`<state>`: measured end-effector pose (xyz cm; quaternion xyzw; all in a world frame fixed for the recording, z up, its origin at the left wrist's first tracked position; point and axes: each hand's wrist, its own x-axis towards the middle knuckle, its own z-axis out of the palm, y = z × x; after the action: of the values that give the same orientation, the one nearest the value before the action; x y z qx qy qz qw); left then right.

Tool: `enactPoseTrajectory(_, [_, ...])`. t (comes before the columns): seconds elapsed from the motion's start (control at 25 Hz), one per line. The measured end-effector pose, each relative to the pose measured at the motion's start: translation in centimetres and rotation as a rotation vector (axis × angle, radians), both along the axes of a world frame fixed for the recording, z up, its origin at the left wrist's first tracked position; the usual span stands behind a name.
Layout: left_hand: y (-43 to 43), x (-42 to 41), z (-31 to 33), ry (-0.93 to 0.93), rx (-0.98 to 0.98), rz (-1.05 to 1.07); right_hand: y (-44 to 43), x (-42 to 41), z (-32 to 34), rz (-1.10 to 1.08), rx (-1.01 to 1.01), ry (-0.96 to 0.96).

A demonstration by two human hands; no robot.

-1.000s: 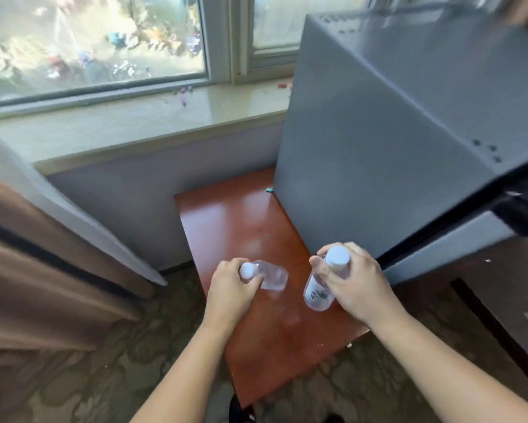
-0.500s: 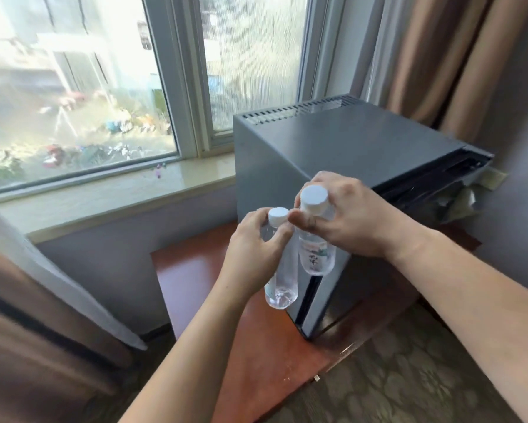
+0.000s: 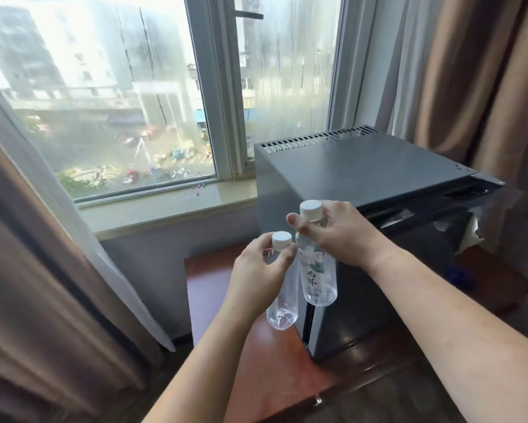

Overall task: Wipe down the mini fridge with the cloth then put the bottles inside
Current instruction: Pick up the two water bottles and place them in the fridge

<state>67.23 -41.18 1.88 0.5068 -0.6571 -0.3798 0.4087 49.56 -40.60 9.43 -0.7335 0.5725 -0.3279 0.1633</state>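
Both hands are raised in front of the fridge [image 3: 372,184]: the left hand [image 3: 256,270] pinches a clear bottle [image 3: 282,303] at its neck, and the right hand [image 3: 339,236] grips a labelled bottle [image 3: 317,276] likewise, both hanging upright, touching. The fridge stands on a red-brown table [image 3: 241,361] by the window [image 3: 119,96], with curtains [image 3: 485,87] on both sides.

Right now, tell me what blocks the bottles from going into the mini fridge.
The door of the mini fridge looks shut, just behind the labelled bottle in the right hand and plain bottle in the left hand.
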Motion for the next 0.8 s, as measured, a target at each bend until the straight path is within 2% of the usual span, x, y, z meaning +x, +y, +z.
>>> enactPoseTrajectory(0.16, [3.2,-1.4,0.6,0.055,-0.003,0.004,2.4,-1.4,0.1,0.008,0.04,-0.061])
enactPoseTrajectory(0.36, [6.4,-3.7,2.6,0.118,-0.022,-0.031,6.1,-4.0,1.5,0.034,0.268,-0.285])
enactPoseTrajectory(0.44, [7.0,-5.2,2.9,0.156,-0.027,0.0,7.3,-5.1,1.9,0.03,0.295,-0.395])
enactPoseTrajectory(0.56, [8.0,-8.0,2.7,0.202,-0.015,0.002,9.3,-7.3,2.1,0.012,0.276,-0.385])
enactPoseTrajectory(0.68, [8.8,-10.9,2.3,0.191,-0.002,-0.071,11.7,-10.0,2.7,-0.024,0.394,-0.416])
enactPoseTrajectory(0.8, [8.6,-13.3,1.2,0.179,0.021,-0.053,11.5,-11.3,3.1,-0.125,0.45,-0.353])
